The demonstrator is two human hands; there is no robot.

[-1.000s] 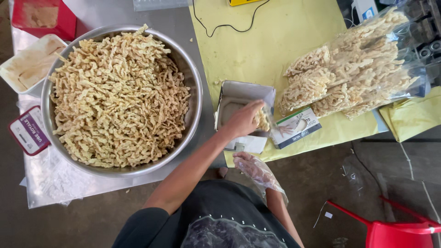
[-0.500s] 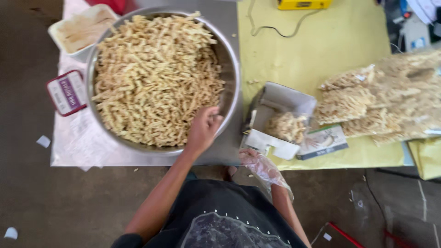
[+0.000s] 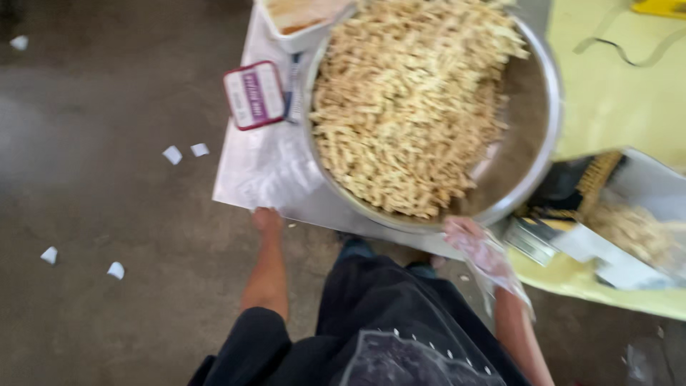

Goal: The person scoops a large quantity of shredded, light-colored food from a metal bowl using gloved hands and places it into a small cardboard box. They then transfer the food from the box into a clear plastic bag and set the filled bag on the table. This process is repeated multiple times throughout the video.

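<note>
Both hands (image 3: 267, 220) at snack bowl (image 3: 537, 168) edge

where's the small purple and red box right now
In the head view the purple and red box lies upper left of centre on the silver sheet, just left of the big metal bowl.

A round, shiny silver metal bowl (image 3: 544, 154) holds pale beige, twisted snack strips (image 3: 407, 107). It sits on a sheet of silvery-white plastic (image 3: 264, 171). Beside it lies a small rectangular pack, purple in the middle with a red border (image 3: 254, 94). The tablecloth is pale yellow (image 3: 614, 107). The floor is dull grey-brown concrete (image 3: 107, 179) dotted with small white paper scraps (image 3: 172, 154). The person's shirt is black with tiny white specks (image 3: 386, 336).
</note>
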